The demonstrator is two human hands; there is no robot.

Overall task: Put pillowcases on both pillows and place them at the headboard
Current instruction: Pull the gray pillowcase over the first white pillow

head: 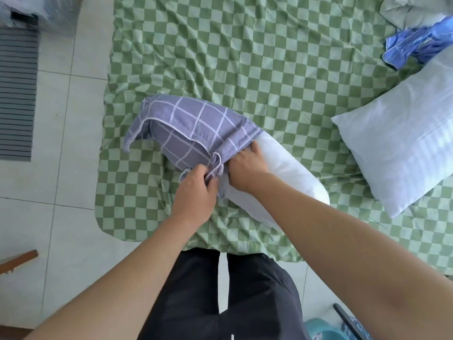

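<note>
A white pillow (282,173) lies near the foot corner of the bed, its far end inside a purple pillowcase (196,126) with a white grid pattern. My left hand (196,192) pinches the bunched open edge of the pillowcase. My right hand (247,165) grips the same edge on top of the pillow, its fingertips tucked under the fabric. A second white pillow (397,153) lies bare at the right side of the bed. A blue crumpled cloth (414,45), perhaps another pillowcase, sits at the far right.
The bed has a wrinkled green checkered sheet (245,57). A grey-white bundle of bedding (411,11) lies at the top right. White tiled floor (61,119) and a striped mat (17,94) are at the left. My legs stand against the bed's edge.
</note>
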